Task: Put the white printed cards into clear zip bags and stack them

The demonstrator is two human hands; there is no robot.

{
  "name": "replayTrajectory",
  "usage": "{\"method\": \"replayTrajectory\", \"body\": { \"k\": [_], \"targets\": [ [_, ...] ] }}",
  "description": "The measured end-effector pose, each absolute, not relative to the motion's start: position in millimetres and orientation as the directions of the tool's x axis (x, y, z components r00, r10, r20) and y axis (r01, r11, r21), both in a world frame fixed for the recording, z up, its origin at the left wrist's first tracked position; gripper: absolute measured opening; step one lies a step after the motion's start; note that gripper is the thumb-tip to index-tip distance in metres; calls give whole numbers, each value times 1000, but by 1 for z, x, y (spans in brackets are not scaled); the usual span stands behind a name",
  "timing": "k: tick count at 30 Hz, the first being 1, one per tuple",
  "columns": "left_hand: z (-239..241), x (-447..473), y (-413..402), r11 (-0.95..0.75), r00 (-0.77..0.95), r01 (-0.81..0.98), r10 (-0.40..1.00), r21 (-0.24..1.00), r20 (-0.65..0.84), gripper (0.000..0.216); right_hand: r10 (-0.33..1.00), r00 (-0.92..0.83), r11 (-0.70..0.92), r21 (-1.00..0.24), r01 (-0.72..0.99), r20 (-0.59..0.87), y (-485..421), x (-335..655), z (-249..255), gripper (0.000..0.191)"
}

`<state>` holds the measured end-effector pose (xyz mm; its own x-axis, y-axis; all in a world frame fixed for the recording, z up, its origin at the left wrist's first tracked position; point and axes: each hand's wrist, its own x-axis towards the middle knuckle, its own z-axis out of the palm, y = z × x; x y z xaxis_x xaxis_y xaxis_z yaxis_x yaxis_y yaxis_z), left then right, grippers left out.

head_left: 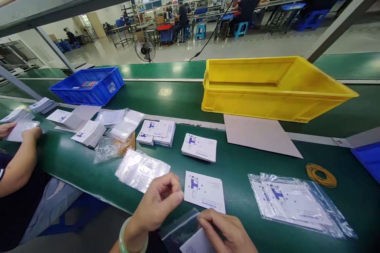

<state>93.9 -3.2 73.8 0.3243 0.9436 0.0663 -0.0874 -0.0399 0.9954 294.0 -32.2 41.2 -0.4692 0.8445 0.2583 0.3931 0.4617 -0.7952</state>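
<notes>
My left hand (158,201) is curled, its fingertips pinching the top edge of a clear plastic bag (181,227) at the bottom of the view. My right hand (225,231) grips the same bag together with a white card (197,243) that sits partly inside it. Just beyond my hands a white printed card (204,191) lies flat on the green table (237,158). A stack of empty clear bags (139,170) rests to the left of it. Filled bags (293,203) are piled to the right.
Stacks of printed cards (199,147) (157,132) and more bags lie farther back. A yellow crate (273,87), a blue crate (89,85), a cardboard sheet (258,134) and rubber bands (320,174) are on the table. A co-worker's arm (20,162) works at the left.
</notes>
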Motion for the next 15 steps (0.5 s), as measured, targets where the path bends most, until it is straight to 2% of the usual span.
{"method": "replayTrajectory", "body": {
  "k": [1,3,5,7,8,15],
  "targets": [
    [74,91,-2,-56,317,-87,945,995,80,30,852,-461,450,-798,400,250,-32,295,40,20],
    [75,88,-2,-92,353,35,933,995,74,22,861,-434,448,-799,401,266,-31,295,38,21],
    [76,89,-2,-110,445,195,895,975,12,31,863,-410,457,-800,388,295,-30,294,39,22],
    [76,94,-3,-101,511,272,858,957,-55,22,864,-398,460,-806,372,310,-30,293,40,22],
    [76,96,-4,-92,519,284,852,955,-72,13,864,-394,461,-809,366,313,-29,293,41,21],
    [74,102,-7,-200,491,271,870,941,44,18,864,-380,470,-800,373,331,-30,290,45,21]
  ]
}}
